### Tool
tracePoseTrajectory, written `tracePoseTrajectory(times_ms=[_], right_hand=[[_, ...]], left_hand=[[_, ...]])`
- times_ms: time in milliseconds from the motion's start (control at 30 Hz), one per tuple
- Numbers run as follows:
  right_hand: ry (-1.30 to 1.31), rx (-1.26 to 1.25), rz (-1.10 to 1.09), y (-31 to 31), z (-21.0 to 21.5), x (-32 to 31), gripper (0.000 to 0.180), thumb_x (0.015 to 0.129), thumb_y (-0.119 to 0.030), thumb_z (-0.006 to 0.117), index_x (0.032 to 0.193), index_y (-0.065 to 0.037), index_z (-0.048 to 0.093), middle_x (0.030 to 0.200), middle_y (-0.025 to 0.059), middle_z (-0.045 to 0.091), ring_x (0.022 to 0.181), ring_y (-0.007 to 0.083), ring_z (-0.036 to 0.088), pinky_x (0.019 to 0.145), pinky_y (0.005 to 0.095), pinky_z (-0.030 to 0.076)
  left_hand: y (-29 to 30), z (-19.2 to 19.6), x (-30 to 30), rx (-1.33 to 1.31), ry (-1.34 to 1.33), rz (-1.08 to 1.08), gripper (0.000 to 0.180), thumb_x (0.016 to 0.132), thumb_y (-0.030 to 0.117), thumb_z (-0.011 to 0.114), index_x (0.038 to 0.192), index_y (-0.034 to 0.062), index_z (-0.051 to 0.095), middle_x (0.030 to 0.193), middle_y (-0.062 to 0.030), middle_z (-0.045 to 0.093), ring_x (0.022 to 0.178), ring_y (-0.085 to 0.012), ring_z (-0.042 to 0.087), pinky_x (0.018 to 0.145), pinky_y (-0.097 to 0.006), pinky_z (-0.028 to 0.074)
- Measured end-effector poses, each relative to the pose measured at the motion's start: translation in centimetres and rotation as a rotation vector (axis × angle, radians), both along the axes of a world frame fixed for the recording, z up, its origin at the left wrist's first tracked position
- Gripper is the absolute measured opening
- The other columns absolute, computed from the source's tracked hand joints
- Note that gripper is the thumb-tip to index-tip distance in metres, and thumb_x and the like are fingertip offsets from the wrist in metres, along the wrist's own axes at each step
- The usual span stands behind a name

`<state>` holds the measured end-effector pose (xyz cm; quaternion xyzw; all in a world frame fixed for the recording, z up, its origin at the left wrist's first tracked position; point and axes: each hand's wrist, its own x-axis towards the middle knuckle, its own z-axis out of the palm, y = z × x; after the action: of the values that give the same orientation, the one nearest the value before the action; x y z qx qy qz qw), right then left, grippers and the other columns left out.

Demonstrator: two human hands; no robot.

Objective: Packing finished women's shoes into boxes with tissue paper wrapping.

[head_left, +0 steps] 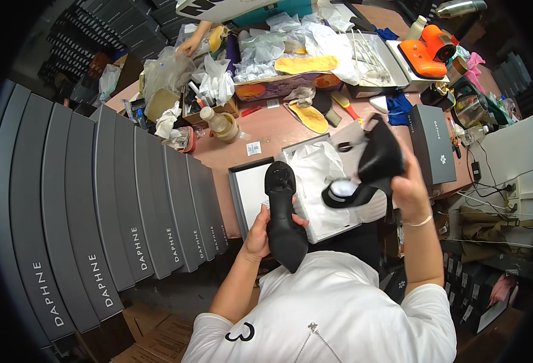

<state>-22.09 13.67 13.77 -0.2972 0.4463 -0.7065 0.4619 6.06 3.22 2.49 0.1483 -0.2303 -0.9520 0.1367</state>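
Observation:
My left hand (258, 235) is closed around the middle of a black pointed-toe shoe (287, 239), its toe toward my body and its heel end away. In my right hand (411, 193) is a second black shoe (382, 151), lifted on the right and blurred; a pale patch shows inside its dark loop-shaped part. Some fingers of that hand are hidden behind the shoe. Between and beyond the shoes lies an open grey shoe box (304, 143) lined with white tissue paper (318, 172). Its white-lined lid (248, 189) rests to the left, partly behind the left shoe.
Tall stacked grey shoe boxes (112, 199) line the left. A closed grey box (434, 142) stands right. Farther back are a tape roll with a bottle (221, 124), yellow pads (307, 116), a plastic-filled carton (266, 91) and an orange device (426, 51). Another person's hand (189, 46) reaches in.

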Motion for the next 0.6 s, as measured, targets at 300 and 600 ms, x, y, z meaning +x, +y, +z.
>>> tracePoseTrajectory(times_ms=[300,600], right_hand=[[1.244,0.491,0.173,5.3,-13.6,-9.1,0.049,0.066,-0.004,0.071,0.11,0.004,0.052,0.109,0.0203,0.059,0.101,0.0382,0.057,0.091,0.0369,0.046],[1.144,0.327,0.06,3.0,-8.2,-2.6,0.042,0.078,-0.016,0.072,0.112,0.004,0.057,0.114,0.0223,0.06,0.106,0.0377,0.058,0.089,0.0385,0.048]], left_hand=[[-1.2,1.5,-0.4,-1.135,-0.647,-0.325,0.044,0.085,0.028,0.063,0.118,-0.0005,0.055,0.099,-0.0178,0.067,0.095,-0.0293,0.064,0.083,-0.035,0.05],[-0.4,1.8,-1.8,-1.785,-0.603,-0.879,0.046,0.073,0.018,0.064,0.118,0.0111,0.058,0.08,-0.0129,0.066,0.076,-0.0326,0.063,0.077,-0.043,0.047]])
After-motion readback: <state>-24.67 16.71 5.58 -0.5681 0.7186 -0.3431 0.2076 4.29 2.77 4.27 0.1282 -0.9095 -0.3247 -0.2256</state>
